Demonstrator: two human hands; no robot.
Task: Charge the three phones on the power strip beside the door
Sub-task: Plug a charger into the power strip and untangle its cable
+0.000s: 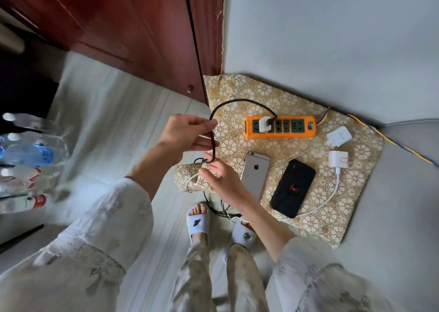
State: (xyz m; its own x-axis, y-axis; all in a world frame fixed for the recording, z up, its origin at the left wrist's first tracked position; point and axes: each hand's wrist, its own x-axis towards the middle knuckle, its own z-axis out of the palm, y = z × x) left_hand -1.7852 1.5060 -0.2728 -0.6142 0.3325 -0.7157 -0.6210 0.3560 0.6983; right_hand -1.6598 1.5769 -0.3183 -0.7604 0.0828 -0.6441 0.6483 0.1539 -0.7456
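An orange power strip (281, 126) lies on a gold floral cloth (332, 205) beside the door. A white charger (264, 124) is plugged into it, and a black braided cable (228, 102) loops from it to my hands. My left hand (187, 133) pinches that cable up high. My right hand (219, 176) grips the cable's lower end. A silver phone (255, 174) and a black phone (293, 187) lie face down on the cloth. Two more white chargers, one (338, 136) loose and one (338, 159) with a white cable (332, 193), lie at the right.
The red-brown door (118, 27) stands at the upper left, a pale wall (332, 27) behind the cloth. Several plastic bottles (26, 159) lie at the left. Dark and white cables (222, 210) trail on the floor by my slippered feet (199, 221). The strip's yellow-blue cord (392, 143) runs right.
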